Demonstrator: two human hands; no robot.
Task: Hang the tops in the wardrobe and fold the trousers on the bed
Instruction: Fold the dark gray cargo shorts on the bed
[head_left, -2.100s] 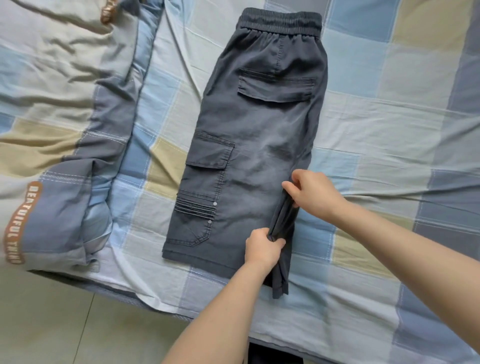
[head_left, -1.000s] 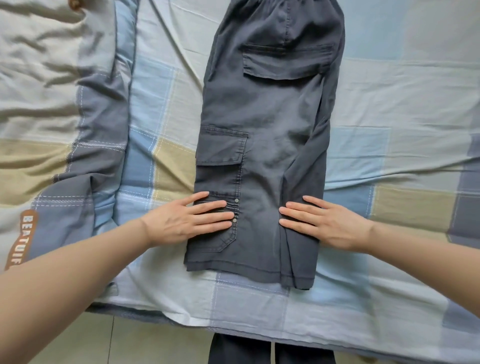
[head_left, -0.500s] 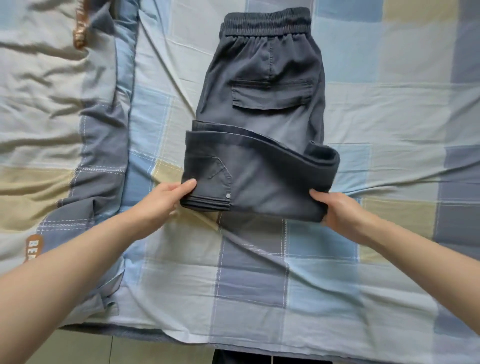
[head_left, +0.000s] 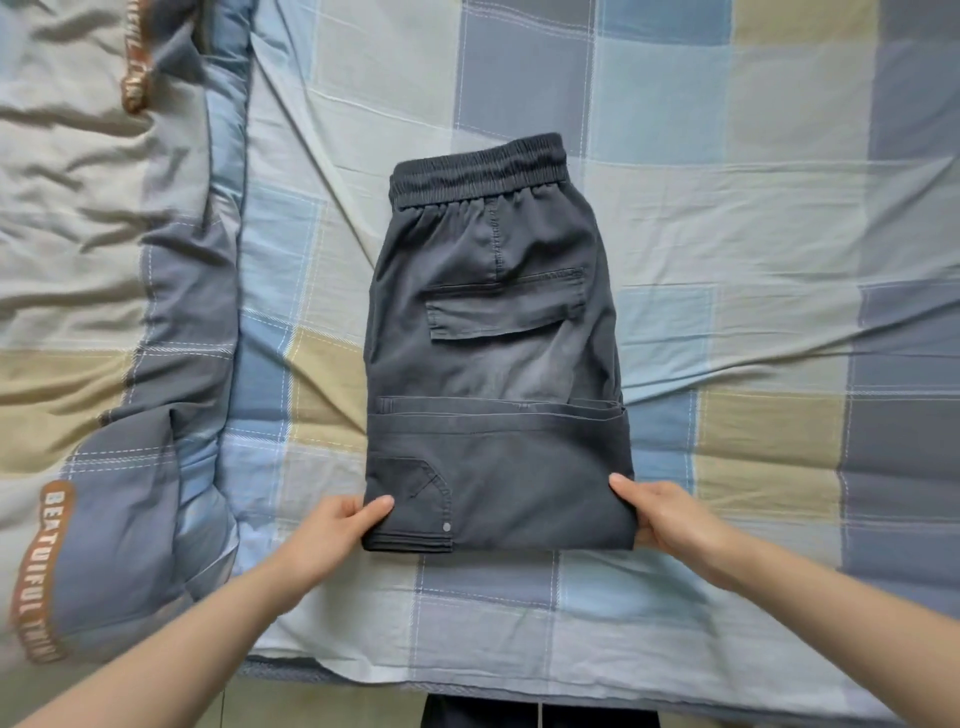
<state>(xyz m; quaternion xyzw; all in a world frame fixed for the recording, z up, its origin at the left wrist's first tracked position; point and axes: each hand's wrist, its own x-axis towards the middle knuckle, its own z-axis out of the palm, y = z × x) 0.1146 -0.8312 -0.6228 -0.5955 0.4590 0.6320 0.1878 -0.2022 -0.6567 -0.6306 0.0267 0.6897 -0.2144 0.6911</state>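
This is a bedroom in a home. A bed is covered by a wrinkled cotton sheet (head_left: 727, 260) checked in pale blue, grey and beige, with a bunched quilt (head_left: 104, 260) of the same checks along its left side, bearing a brown strip of lettering, and pale floor showing below the bed's edge.

Soft, even daylight, faint shadows, wide-angle bending and perhaps slight blur at edges.

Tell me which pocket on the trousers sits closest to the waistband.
The flap pocket across the upper half, just below the waistband; the angled pocket lies on the folded-up leg by the left hand.
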